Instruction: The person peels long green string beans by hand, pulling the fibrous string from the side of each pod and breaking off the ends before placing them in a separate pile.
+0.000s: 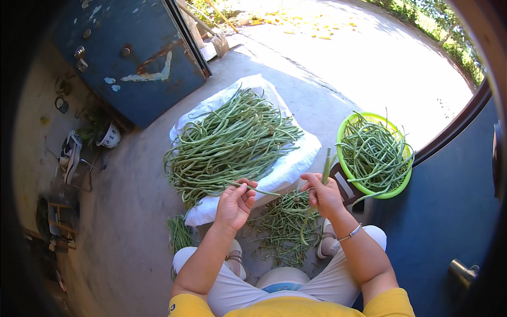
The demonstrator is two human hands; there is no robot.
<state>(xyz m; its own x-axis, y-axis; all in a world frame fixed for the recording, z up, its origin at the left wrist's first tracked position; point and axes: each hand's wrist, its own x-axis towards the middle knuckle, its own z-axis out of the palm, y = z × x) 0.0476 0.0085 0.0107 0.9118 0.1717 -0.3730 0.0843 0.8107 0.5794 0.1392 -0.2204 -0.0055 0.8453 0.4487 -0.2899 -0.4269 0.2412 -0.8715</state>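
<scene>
My left hand [232, 210] pinches one long green bean [266, 192] between thumb and fingers, its free end pointing right. Closed around a few long beans [327, 164], my right hand [326, 198] is a short way to the right; they stick up above the fist and hang below it. In front of both hands, a big heap of long beans [237, 140] lies on a white woven sack [305, 154]. Short bean pieces [288, 232] are scattered on the floor between my feet. A lime-green basket [344, 168] full of beans [375, 150] stands to the right.
A small bundle of thin beans [180, 234] lies by my left knee. A blue metal door [137, 58] stands at the far left, another blue panel [438, 211] at my right. A potted plant [110, 136] is by the left wall. Yellow pieces [317, 26] lie on the sunlit ground outside.
</scene>
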